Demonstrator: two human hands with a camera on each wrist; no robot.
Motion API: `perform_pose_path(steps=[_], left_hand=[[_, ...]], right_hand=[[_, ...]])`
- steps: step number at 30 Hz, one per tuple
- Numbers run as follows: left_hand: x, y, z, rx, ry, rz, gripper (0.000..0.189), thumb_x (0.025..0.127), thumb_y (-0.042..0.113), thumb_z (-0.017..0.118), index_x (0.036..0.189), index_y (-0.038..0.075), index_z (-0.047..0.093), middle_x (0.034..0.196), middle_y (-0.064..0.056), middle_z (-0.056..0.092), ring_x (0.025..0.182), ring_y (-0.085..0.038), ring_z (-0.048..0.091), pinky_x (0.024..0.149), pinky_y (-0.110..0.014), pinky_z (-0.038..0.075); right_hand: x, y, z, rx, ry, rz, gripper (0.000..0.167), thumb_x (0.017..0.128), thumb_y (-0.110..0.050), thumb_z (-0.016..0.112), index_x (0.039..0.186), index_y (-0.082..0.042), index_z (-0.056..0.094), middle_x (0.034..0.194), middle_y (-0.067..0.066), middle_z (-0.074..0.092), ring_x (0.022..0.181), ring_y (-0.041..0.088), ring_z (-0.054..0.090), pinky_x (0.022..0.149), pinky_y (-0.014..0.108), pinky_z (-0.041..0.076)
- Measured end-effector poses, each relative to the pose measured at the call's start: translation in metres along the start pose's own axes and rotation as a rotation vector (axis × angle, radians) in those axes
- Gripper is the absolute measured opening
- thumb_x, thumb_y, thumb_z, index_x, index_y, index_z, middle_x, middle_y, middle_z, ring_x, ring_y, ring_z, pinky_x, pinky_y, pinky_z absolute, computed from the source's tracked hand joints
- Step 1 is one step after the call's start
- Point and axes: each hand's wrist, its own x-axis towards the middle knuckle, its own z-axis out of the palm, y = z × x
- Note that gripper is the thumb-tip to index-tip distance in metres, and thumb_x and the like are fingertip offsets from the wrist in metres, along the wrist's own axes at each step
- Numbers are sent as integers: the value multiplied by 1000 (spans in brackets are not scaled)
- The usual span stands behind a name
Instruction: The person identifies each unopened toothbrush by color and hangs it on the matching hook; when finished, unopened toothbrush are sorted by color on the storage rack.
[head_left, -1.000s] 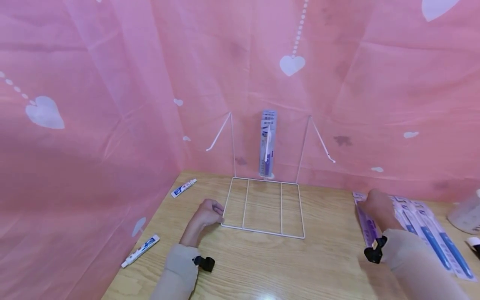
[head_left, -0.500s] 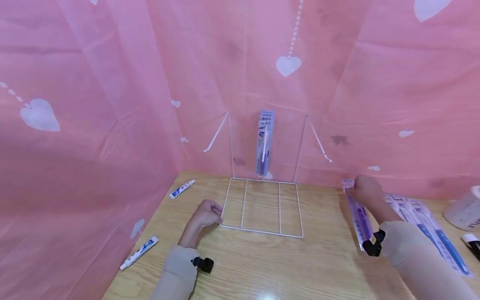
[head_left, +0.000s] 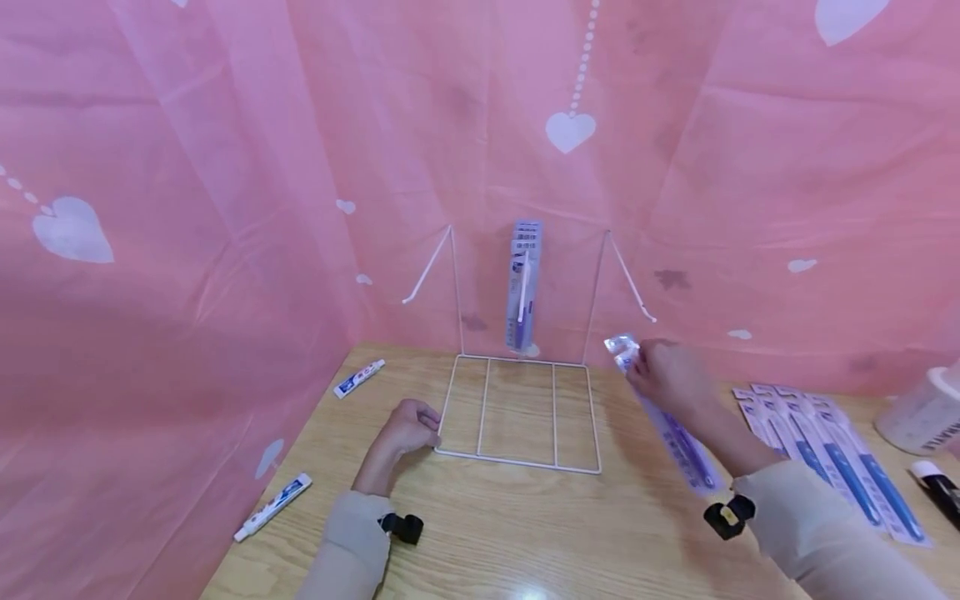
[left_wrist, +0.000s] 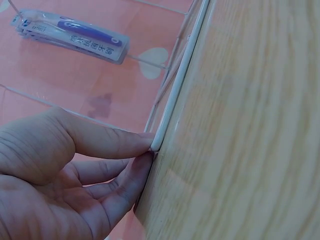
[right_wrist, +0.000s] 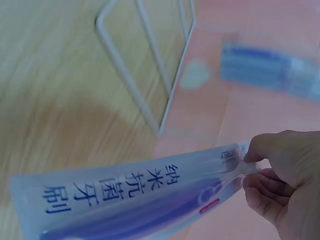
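On my feed, left hand (head_left: 405,427) has the white wire rack (head_left: 517,462) by its near left corner: thumb on one side, fingertips on the other, no gap beyond the wire. Right hand (head_left: 675,383) pinches a purple-handled toothbrush pack (head_left: 681,446) at its top end, thumb against curled fingers. I see that pack right of the rack, slanted, top end toward the backdrop, bottom end toward the right sleeve (head_left: 817,529); can't tell if the bottom end touches the table (head_left: 540,542). Rack base lies flat on the wood, uprights at the pink backdrop (head_left: 225,167). Left hook (head_left: 427,267) and right hook (head_left: 632,279) angle outward; a stack of hanging packs (head_left: 513,287) is on the middle one, purple handle on the front pack. Over on the right I have blue-handled packs (head_left: 840,454) fanned and overlapping on the table, then a white container (head_left: 922,412) and a dark item with a white cap (head_left: 941,492) near the frame edge. On the left, two toothpaste tubes: far tube (head_left: 359,379) beyond the left hand, near tube (head_left: 273,507) beside the left forearm, both by the table's left edge.
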Motion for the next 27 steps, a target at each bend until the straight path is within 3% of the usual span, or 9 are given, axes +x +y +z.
perform_pose_path(steps=[7,15,27], left_hand=[[0,-1,-1,-7,-4,11,33,69,-11,76,100,-3,67,89,-10,62,83,-23,59,75,-32,52],[3,1,2,-1,-3,-13,34,69,-11,77,100,-3,66,89,-10,62,84,-23,59,75,-33,52],[5,2,4,-14,1,13,34,68,-12,77,99,-4,66,89,-11,62,84,-24,60,76,-33,53]], right_hand=[[0,-50,-1,-2,112,-126,30,78,-3,66,64,-14,43,62,-4,38,51,9,37,43,25,30],[3,-91,-28,69,216,-169,8,79,-5,69,78,-4,61,66,-1,48,54,10,43,44,24,36],[5,-135,-60,149,373,-327,12,78,-4,72,87,-1,65,71,2,56,59,9,51,48,23,47]])
